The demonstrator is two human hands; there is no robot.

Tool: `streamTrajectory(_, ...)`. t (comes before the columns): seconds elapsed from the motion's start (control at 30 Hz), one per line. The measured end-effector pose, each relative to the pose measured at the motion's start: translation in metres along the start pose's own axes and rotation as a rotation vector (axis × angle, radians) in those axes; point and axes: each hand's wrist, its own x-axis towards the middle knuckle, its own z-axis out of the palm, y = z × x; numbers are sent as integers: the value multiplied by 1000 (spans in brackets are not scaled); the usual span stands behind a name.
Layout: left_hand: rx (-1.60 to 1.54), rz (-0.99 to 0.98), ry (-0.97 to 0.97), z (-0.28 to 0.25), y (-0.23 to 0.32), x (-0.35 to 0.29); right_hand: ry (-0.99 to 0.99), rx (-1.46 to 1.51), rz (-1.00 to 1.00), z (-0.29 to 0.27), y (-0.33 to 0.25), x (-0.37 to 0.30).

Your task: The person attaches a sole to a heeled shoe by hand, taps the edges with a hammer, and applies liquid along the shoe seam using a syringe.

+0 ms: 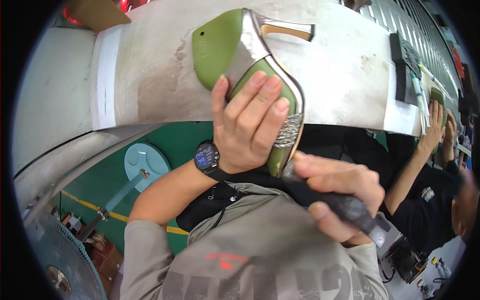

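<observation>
A silver high-heeled shoe (257, 42) sits on a green shoe last (216, 47), held at the near edge of the pale bench. Its heel points to the right, and a band of silver glittery strands crosses the front near the toe. My left hand (250, 120), with a black watch on its wrist, is closed round the shoe's middle, fingers pressed over its side. At the toe, my right hand (345, 187) grips a dark-wrapped hand tool (345, 207) with a bare metal butt. The tool's working end lies against the toe; its kind is hidden by my fingers.
The pale, stained bench (340, 75) curves across the top. At the right, a co-worker's hands (436, 127) hold a green last beside a black block (406, 70) and thin white sticks. A fan (65, 265) and a round blue base (146, 164) stand at lower left.
</observation>
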Motion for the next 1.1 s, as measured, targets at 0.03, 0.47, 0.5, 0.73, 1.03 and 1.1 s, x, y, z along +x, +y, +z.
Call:
streamTrajectory(0.03, 16, 23, -15, 0, -2, -1, -32, 3, 5, 2, 3, -5)
streamTrajectory(0.47, 34, 65, -75, -4, -3, 1, 62, -133, 5, -16, 0, 10)
streamTrajectory(0.5, -28, 28, -12, 3, -2, 5, 267, 123, -32, 6, 18, 3)
streamTrajectory(0.73, 2, -11, -59, -2, -1, 3, 307, 267, 106, 4, 14, 6)
streamTrajectory(1.03, -9, 17, -74, 0, -2, -5, 264, 95, 69, -18, 9, 41)
streamTrajectory(1.1, -3, 20, -79, -1, -5, -8, 190, 23, 281, -22, -9, 52)
